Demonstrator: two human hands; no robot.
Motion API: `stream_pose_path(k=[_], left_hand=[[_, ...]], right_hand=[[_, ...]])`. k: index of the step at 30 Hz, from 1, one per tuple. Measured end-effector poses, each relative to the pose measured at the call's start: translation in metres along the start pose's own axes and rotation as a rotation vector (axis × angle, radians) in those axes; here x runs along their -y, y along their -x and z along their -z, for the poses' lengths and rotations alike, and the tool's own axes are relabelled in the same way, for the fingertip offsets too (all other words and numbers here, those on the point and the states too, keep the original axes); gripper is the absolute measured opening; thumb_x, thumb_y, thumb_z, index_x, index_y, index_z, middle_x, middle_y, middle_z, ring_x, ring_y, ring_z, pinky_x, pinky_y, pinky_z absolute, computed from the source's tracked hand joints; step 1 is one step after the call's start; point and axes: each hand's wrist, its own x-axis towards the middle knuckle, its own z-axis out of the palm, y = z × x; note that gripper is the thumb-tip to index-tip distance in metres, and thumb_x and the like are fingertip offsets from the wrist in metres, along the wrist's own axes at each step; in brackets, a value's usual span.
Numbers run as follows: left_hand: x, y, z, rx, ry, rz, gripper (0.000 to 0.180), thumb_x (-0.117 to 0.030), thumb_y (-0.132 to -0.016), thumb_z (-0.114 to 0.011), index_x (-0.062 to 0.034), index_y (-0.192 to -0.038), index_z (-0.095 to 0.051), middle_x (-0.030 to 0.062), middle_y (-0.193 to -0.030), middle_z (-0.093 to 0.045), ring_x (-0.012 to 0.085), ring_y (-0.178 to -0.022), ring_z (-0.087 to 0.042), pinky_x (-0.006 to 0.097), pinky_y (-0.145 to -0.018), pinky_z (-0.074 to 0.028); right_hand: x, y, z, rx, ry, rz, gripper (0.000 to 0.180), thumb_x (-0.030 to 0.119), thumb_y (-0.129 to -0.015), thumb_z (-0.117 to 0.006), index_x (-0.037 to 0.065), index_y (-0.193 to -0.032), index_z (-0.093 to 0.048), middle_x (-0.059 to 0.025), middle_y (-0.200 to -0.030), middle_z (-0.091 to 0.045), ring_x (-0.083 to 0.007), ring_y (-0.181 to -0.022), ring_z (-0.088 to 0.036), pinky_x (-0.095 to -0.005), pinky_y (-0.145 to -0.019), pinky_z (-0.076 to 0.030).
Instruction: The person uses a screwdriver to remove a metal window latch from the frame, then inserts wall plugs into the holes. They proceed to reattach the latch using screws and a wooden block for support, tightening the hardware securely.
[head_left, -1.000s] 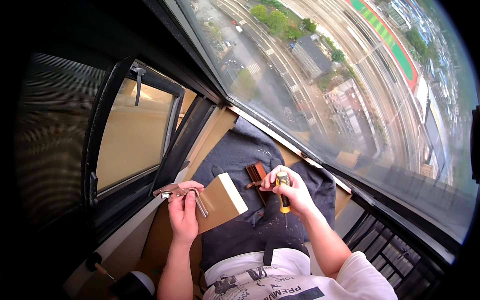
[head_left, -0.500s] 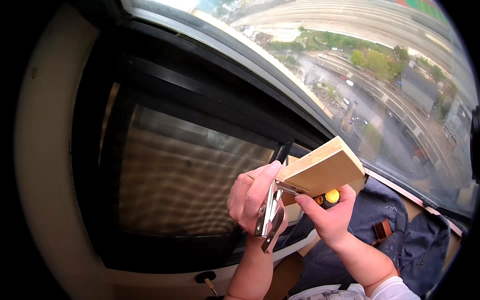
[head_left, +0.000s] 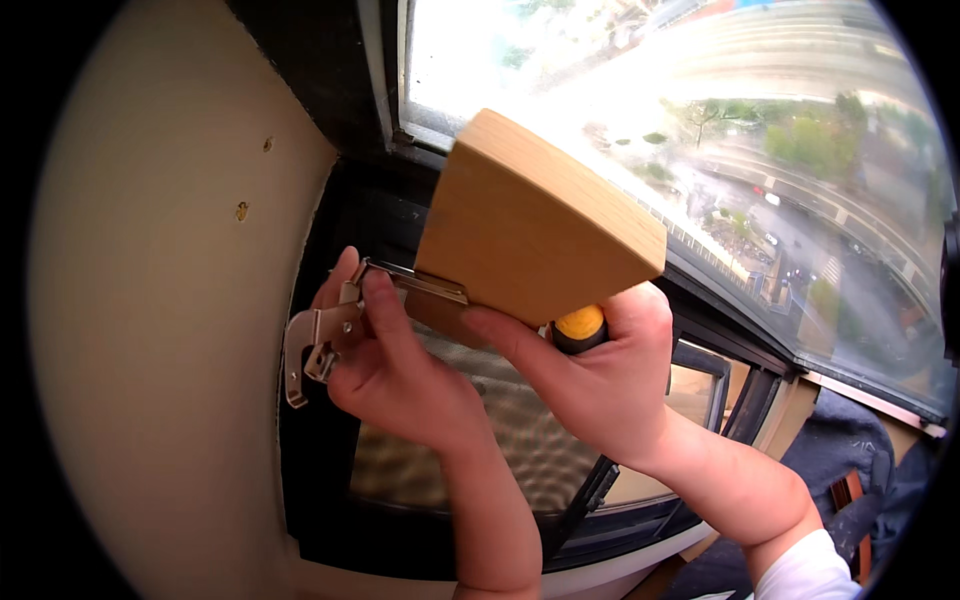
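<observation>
The view is now turning further toward the large beige wall (head_left: pixel 180 320) at nine o'clock, and the dark blue-grey crumpled cloth (head_left: pixel 845 430) is sitting farther off toward four o'clock. The thick pale-brown rectangular wooden block (head_left: pixel 540 220) is looming larger than half a second ago, its broad flat face now facing the camera, which seems to be putting the meeting of wood and metal in plainer sight for the work. The block is lying at one o'clock from the left hand (head_left: pixel 415 395) and between eleven and twelve from the right hand (head_left: pixel 605 390). The left hand is pinching the pinkish-silver bent metal bracket (head_left: pixel 325 325), whose body is jutting out toward ten o'clock while its bar is running along the block's edge at eight o'clock. The right hand is gripping the block from below and also keeping hold of the rounded yellow-and-black tool handle (head_left: pixel 582 326), at the block's five o'clock.
</observation>
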Motion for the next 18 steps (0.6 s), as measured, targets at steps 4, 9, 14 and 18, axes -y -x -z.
stream_pose_path(k=[4, 9, 14, 18], left_hand=[[0.003, -0.045, 0.004, -0.110, -0.027, -0.077, 0.013, -0.002, -0.094, -0.070, 0.0057, -0.104, -0.068, 0.0111, -0.104, -0.074, 0.0156, -0.090, -0.069, 0.026, -0.077, -0.054], [-0.002, -0.061, 0.001, -0.159, -0.094, -0.173, 0.017, 0.000, -0.090, -0.074, 0.0062, -0.104, -0.068, 0.0138, -0.102, -0.073, 0.0195, -0.090, -0.070, 0.029, -0.080, -0.057], [-0.007, -0.069, -0.004, -0.154, -0.172, -0.230, 0.018, 0.002, -0.087, -0.078, 0.0077, -0.100, -0.069, 0.0156, -0.095, -0.073, 0.0208, -0.086, -0.071, 0.029, -0.079, -0.060], [-0.007, -0.070, -0.011, -0.153, -0.242, -0.295, 0.014, 0.002, -0.087, -0.077, 0.0086, -0.097, -0.069, 0.0155, -0.092, -0.075, 0.0212, -0.084, -0.072, 0.030, -0.077, -0.061]], right_hand=[[0.011, -0.033, -0.013, 0.011, 0.117, 0.192, 0.025, 0.005, -0.081, -0.081, 0.001, -0.104, -0.070, -0.0125, -0.092, -0.070, -0.0254, -0.079, -0.069, -0.0335, -0.070, -0.054], [0.006, -0.058, -0.036, -0.059, 0.277, 0.377, 0.030, 0.002, -0.076, -0.077, 0.002, -0.100, -0.061, -0.0144, -0.088, -0.063, -0.0335, -0.073, -0.066, -0.0402, -0.062, -0.055], [-0.009, -0.077, -0.067, -0.189, 0.291, 0.456, 0.030, 0.004, -0.074, -0.079, 0.003, -0.097, -0.059, -0.0126, -0.084, -0.063, -0.0331, -0.068, -0.065, -0.0390, -0.056, -0.054], [-0.015, -0.085, -0.074, -0.247, 0.381, 0.440, 0.030, 0.014, -0.079, -0.085, 0.004, -0.093, -0.060, -0.0118, -0.080, -0.066, -0.0320, -0.068, -0.067, -0.0366, -0.055, -0.052]])
